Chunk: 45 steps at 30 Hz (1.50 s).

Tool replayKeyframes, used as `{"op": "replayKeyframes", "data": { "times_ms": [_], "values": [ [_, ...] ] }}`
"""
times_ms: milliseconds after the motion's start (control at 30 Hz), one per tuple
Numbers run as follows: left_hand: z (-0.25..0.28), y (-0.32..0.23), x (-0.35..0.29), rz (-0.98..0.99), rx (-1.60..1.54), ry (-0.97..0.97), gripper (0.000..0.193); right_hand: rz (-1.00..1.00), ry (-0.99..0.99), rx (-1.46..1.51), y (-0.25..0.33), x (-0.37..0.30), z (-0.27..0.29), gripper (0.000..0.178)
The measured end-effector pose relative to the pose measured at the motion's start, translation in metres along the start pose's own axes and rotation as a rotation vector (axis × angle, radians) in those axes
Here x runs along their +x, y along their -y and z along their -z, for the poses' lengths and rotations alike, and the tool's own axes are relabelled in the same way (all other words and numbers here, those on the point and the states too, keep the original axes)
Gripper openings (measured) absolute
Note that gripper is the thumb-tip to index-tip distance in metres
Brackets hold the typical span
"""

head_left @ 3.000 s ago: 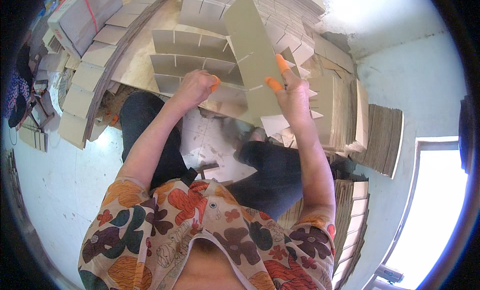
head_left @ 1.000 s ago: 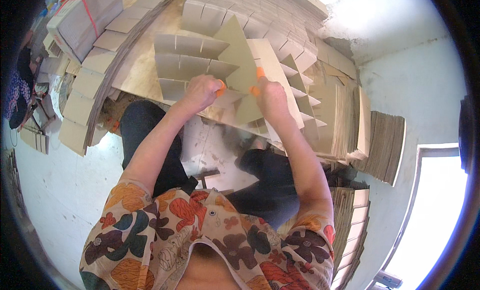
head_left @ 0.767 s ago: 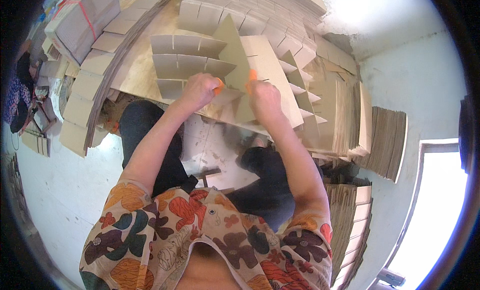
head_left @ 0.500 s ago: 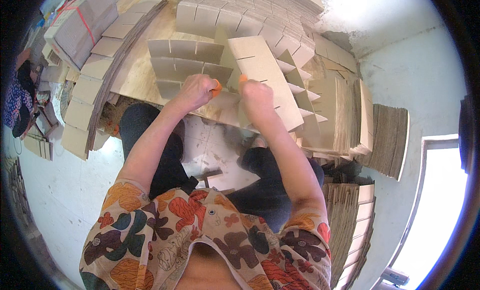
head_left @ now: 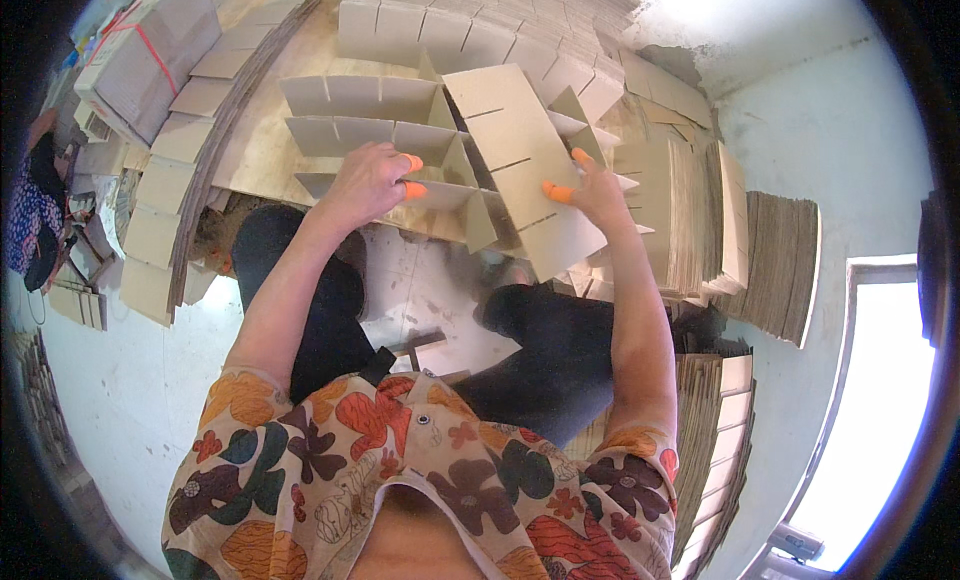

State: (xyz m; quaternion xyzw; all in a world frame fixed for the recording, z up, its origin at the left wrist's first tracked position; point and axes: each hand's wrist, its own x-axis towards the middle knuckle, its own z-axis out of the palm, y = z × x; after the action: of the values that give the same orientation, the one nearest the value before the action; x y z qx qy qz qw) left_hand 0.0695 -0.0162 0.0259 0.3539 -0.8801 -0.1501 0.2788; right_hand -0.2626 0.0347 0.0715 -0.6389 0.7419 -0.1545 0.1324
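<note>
Currently pinching a slotted tan cardboard strip (head_left: 500, 140) with the right hand (head_left: 598, 195) above a pale wooden worktop (head_left: 262, 145); with the left hand (head_left: 366, 186) at an interlocked tan cardboard grid (head_left: 355, 98), can't tell if gripping. Beside a pale blue wall (head_left: 790, 150), over a whitish floor (head_left: 150, 410).

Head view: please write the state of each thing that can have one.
Left hand: thumb and finger parted.
Right hand: gripping the loose strip.
Loose strip: slotted, slanted.
Cardboard divider: panels upright, interlocked.
Carton: bound with red strap.
Brown stack: closely packed.
</note>
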Motion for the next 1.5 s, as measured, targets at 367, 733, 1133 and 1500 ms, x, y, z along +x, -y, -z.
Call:
{"op": "replayKeyframes", "data": {
  "times_ms": [367, 733, 1133, 1500],
  "values": [
    [0.028, 0.006, -0.024, 0.030, 0.054, -0.093, 0.027, 0.272, -0.512, 0.659, 0.070, 0.012, 0.036, 0.045],
    [0.016, 0.021, -0.033, 0.009, 0.010, -0.178, 0.004, 0.491, -0.217, 0.225, 0.173, 0.013, -0.008, 0.038],
    [0.011, 0.025, -0.029, 0.020, -0.023, -0.199, 0.004, 0.523, -0.177, 0.193, 0.173, 0.023, -0.025, 0.044],
    [0.010, 0.033, -0.028, 0.017, -0.001, -0.177, 0.003, 0.611, 0.022, 0.149, 0.177, 0.048, -0.071, 0.028]
  ]
}}
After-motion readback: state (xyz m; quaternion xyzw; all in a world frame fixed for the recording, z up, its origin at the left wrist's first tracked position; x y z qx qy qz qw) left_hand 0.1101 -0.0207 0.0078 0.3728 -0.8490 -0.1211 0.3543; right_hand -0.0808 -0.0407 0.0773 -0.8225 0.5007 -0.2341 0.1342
